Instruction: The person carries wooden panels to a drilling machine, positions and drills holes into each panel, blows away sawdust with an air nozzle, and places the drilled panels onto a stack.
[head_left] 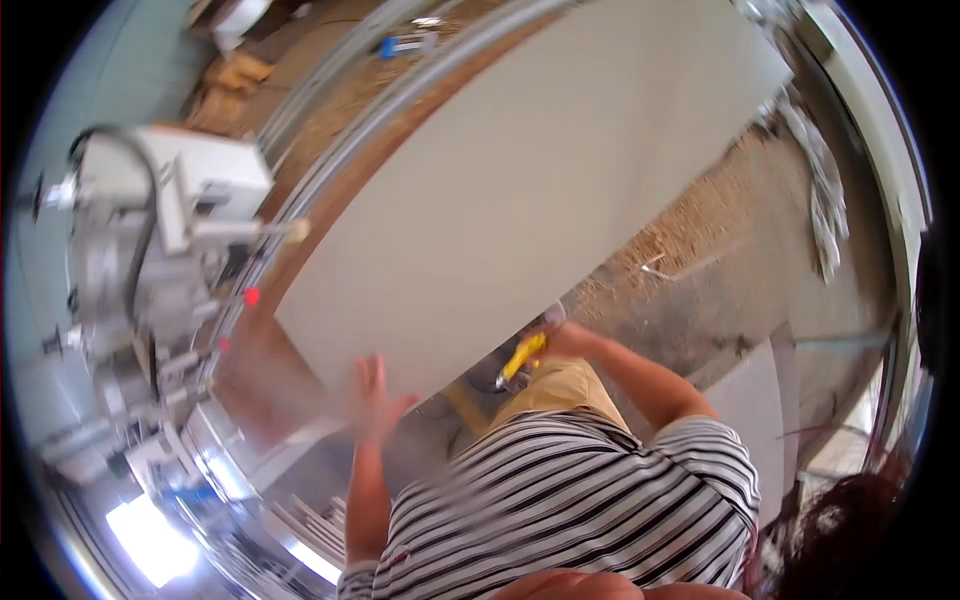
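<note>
Apparently, we grip the yellow tool [522, 360] in our right hand [568, 340], low beside the near edge of the pale panel [500, 190], perhaps so that it does not scratch the wide face. Our left hand [376, 405] is open with fingers spread near the panel's corner, maybe for steadying, but we cannot tell if it touches.
</note>
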